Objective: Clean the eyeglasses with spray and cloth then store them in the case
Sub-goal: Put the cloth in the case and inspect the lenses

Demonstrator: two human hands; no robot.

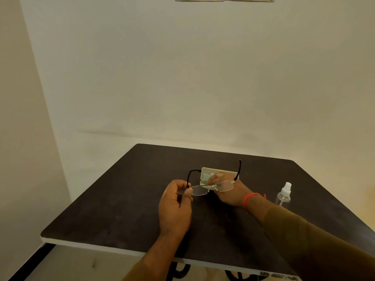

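The rimless clear-lensed eyeglasses with thin black temples (213,186) are held above the dark brown tabletop (113,201), temples unfolded — the left hand (175,205) is pinched shut on the left temple, while the right hand (227,189) reaches behind the lenses into the open pale yellow-green case (218,173), whether closed on the light teal cloth (206,177) cannot be told. Fetching the cloth is judged the step in hand — next, the clear spray bottle with white nozzle (284,194), standing well apart at right, must be picked up.

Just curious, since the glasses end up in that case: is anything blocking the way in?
Yes: the right hand reaches into the open case, where a light cloth lies, behind the eyeglasses.
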